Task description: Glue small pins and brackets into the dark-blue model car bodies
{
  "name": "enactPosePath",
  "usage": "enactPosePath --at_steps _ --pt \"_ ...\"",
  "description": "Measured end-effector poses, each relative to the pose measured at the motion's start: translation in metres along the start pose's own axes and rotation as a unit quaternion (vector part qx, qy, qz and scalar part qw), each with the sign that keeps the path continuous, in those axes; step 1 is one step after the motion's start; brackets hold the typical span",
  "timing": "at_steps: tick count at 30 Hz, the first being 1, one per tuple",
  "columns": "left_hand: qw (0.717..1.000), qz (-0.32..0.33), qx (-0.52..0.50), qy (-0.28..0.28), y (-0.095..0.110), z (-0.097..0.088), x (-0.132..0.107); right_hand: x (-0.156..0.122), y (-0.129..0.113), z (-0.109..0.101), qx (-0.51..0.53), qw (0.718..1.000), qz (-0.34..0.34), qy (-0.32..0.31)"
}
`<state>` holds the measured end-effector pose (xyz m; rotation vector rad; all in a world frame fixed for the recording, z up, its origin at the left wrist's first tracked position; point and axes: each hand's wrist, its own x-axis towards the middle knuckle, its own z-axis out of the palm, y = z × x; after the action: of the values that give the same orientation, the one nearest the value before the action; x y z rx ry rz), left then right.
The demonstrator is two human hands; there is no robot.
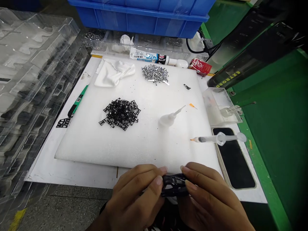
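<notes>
Held in both hands at the bottom centre is a small glossy black plastic shell [175,185] with window-like openings, resembling a model car body. The fingertips of my left hand [139,192] pinch its left end. My right hand [211,195] grips the opposite end with thumb and fingers. Parts of the shell are hidden behind the fingers. Beyond the hands, a white foam pad [144,147] bears a pile of small black frame parts [121,114] and a heap of tiny silvery parts [156,73]. A syringe [209,138] with an orange tip lies right of centre.
A squeeze bottle [167,120], an orange needle tip [192,105] and a white cloth [113,72] lie on the pad. A phone [235,160] and clear box [218,106] are right; a green cutter [78,101] and stacked clear trays [36,64] left. Blue bins [144,16] stand behind.
</notes>
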<state>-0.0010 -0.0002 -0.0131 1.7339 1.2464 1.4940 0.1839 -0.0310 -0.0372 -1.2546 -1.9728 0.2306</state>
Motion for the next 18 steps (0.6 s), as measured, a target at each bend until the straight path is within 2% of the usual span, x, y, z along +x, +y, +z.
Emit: enactPosePath --at_steps 3,6,9,12,15,16,18 --pt "1.0 -0.011 -0.026 -0.012 -0.007 -0.002 -0.001 0.006 0.012 -0.01 -0.001 0.998 -0.036 -0.052" --pt "0.998 -0.002 -0.047 -0.031 -0.015 -0.003 -0.004 0.005 0.017 -0.006 -0.012 0.998 -0.058 -0.035" --pt "0.999 -0.019 -0.049 -0.013 -0.016 0.003 -0.011 0.003 0.008 0.011 -0.038 0.998 -0.04 0.031" --pt "0.996 -0.056 -0.051 0.042 -0.01 0.014 -0.019 0.006 -0.009 0.03 -0.026 0.989 0.021 0.142" --pt "0.988 -0.111 -0.063 0.082 0.001 0.022 -0.022 0.012 -0.018 0.033 -0.013 0.973 0.08 0.217" --pt "0.985 -0.127 -0.078 0.084 0.004 0.023 -0.021 0.015 -0.017 0.028 -0.009 0.976 0.077 0.202" --pt "0.977 -0.157 -0.124 0.078 0.008 0.02 -0.019 0.02 -0.011 0.013 0.006 0.99 0.064 0.122"
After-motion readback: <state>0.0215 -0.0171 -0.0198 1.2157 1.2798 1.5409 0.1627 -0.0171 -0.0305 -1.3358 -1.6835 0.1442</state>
